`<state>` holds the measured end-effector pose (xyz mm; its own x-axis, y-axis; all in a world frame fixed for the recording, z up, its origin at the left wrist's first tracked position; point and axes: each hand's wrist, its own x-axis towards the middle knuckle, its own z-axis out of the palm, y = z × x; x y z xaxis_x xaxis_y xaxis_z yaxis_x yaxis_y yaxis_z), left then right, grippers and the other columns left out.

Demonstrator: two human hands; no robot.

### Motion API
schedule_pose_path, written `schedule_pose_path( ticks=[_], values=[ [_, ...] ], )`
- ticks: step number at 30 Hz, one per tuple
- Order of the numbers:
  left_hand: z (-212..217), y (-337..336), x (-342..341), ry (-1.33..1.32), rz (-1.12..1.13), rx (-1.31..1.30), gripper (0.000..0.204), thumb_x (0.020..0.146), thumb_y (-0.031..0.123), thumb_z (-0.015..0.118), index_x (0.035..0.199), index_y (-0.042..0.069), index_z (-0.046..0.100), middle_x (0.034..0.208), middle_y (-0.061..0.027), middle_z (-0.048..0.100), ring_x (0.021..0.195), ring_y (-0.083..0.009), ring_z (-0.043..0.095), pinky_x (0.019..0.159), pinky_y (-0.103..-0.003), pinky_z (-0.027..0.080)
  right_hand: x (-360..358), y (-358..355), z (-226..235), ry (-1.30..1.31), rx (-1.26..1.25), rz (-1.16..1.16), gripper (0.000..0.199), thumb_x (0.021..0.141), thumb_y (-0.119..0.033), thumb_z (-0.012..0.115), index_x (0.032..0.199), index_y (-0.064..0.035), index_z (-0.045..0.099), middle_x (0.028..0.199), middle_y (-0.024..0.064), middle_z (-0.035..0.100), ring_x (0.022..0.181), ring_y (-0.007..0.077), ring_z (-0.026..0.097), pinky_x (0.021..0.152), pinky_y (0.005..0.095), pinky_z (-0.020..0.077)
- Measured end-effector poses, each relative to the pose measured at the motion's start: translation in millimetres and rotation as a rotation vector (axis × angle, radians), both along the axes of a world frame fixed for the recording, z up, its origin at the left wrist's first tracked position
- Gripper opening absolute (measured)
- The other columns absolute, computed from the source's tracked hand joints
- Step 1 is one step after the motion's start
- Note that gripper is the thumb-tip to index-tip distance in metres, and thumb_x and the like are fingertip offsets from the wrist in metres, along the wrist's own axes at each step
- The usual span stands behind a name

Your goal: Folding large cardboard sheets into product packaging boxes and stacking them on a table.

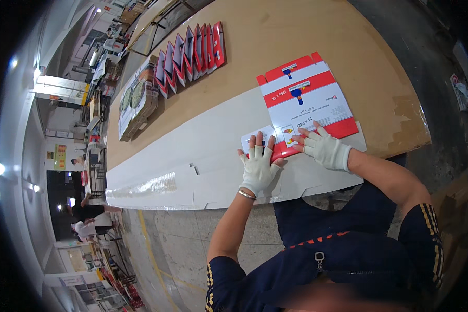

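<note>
A flat red-and-white printed carton blank (283,115) with blue pictures lies on the work table. My left hand (259,165), in a white fingerless glove, rests with spread fingers on a small white flap (251,138) at the carton's near left corner. My right hand (325,148), gloved the same way, lies on the carton's near part, fingers stretched toward the left hand. Both palms face down and neither hand grasps anything. Part of the carton's near edge is hidden under the hands.
The table has a brown cardboard cover (260,41) and a white sheet (213,156) along its near side. Folded red-and-white cartons (196,52) stand in a row at the far left, beside a strapped stack of flat printed card (140,99). People (88,210) are in the left background.
</note>
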<state>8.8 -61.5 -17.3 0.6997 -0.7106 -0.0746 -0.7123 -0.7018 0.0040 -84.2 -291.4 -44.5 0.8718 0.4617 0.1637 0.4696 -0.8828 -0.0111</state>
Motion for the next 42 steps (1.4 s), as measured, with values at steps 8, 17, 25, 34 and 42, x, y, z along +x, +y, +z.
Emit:
schedule_pose_path(
  ticks=[8,17,25,34,42],
  values=[
    [-3,-15,17,0.229,0.193,-0.201,0.071,0.077,0.043,0.062,0.137,0.016,0.036,0.148,-0.0129,0.02,0.138,-0.0338,0.011,0.103,-0.063,0.004,4,-4,8,0.159,0.238,-0.008,0.059,0.073,-0.017,0.06,0.13,-0.0112,0.045,0.141,0.0083,0.037,0.133,0.0264,0.03,0.106,0.0576,0.0161],
    [10,-36,77,0.181,0.283,-0.433,0.047,0.08,0.038,0.06,0.118,0.01,0.057,0.129,-0.0134,0.048,0.122,-0.0305,0.041,0.101,-0.046,0.028,-43,5,50,0.151,0.795,-0.236,0.01,0.079,-0.013,0.057,0.081,-0.0037,0.058,0.079,0.0117,0.058,0.075,0.0226,0.057,0.067,0.0369,0.0437],
    [59,-61,15,1.267,0.17,-0.89,0.049,0.088,0.01,0.052,0.135,0.002,0.038,0.075,0.0044,0.05,0.061,-0.0024,0.045,0.052,-0.021,0.04,-78,1,54,0.931,2.099,-0.597,0.059,0.09,-0.026,0.056,0.137,-0.0123,0.024,0.123,0.0112,0.048,0.107,0.0249,0.053,0.083,0.0378,0.0488],
    [40,13,13,0.489,-0.026,-0.643,0.057,0.081,0.021,0.062,0.129,0.0,0.04,0.11,-0.0189,0.052,0.099,-0.0352,0.052,0.084,-0.038,0.044,84,-103,47,0.274,1.322,-0.816,0.04,0.086,-0.004,0.052,0.125,0.0032,0.046,0.093,0.0024,0.059,0.07,0.0053,0.052,0.062,0.0205,0.0448],
    [21,57,20,0.625,0.132,-0.76,0.052,0.076,0.018,0.067,0.123,0.005,0.048,0.111,-0.0138,0.055,0.098,-0.0305,0.052,0.083,-0.036,0.045,423,-79,3,0.116,1.075,-0.768,0.031,0.08,-0.007,0.056,0.11,-0.0007,0.062,0.088,0.0059,0.066,0.073,0.0132,0.061,0.065,0.0295,0.0495]
  ],
)
